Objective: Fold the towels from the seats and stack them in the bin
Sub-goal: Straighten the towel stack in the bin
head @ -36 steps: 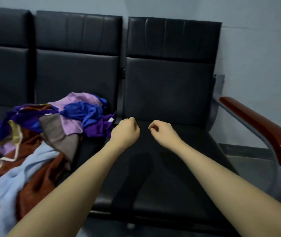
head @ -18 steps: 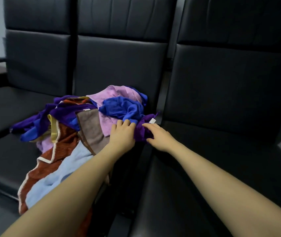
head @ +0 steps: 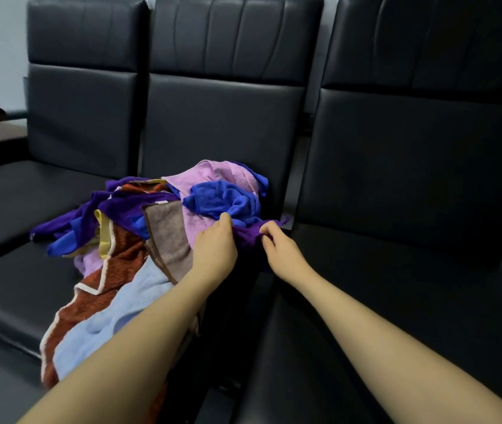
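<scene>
both my left hand (head: 216, 249) and right hand (head: 280, 252) pinch the purple towel (head: 251, 235) at the heap's right edge on the middle seat (head: 14, 280). it looks light, limp and tangled, so i'd find its corners.

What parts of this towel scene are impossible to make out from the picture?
- The bin: nowhere in the head view, so its place is unknown.
- The dark purple towel: mostly covered by the left hand and right hand, so its size is unclear.
- Towels low in the jumbled pile of coloured towels: buried, so they can't be counted.
- The light blue towel: its lower end is behind the left forearm.
</scene>
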### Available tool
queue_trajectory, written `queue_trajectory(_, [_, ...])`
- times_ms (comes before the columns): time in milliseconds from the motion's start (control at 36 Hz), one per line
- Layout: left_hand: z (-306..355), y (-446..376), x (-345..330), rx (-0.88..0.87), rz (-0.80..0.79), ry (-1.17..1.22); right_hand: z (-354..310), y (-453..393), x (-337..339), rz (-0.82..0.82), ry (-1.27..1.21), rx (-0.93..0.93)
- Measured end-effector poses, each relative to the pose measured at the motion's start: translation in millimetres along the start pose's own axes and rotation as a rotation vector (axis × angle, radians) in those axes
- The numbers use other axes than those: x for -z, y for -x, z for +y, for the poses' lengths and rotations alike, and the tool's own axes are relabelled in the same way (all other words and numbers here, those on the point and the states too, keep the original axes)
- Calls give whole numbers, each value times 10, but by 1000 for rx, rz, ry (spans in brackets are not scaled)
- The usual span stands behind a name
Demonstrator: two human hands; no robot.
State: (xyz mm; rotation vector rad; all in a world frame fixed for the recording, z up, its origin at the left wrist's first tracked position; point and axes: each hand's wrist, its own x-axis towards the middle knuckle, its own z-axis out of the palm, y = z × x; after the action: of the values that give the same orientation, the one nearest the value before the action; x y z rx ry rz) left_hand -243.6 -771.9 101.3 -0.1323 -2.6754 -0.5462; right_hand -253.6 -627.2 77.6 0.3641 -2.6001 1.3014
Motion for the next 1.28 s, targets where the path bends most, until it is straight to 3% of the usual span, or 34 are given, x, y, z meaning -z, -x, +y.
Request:
queue_trajectory(139, [16, 95, 162, 28, 82, 54, -211, 110, 6, -20, -185, -32])
queue_trajectory(389, [-43, 266, 414, -16, 80, -248, -496, 317, -3, -52, -261, -16])
queue_trajectory(611, [-198, 508, 531, -37, -220, -392, -463, 471, -111, -189, -12, -27])
queue_trajectory(694, [-220, 573, 568, -63, -244, -410, -426, 539, -130, -270, 256, -79])
queue_trajectory(806, [-210, 614, 584, -104, -246, -353, -428, 603, -175, -300, 262, -52])
queue_trajectory(889, [-187, 606, 602, -40, -262, -255, -422, 615, -198, -269, 284, 10])
queue_trajectory(1028, [-158, 571, 599, 29, -180, -224, -450, 614, -152, -15, 37, -21])
queue_trajectory(1278, [-144, 508, 665, -8, 183, 120, -511, 597, -146, -56, 86, -2])
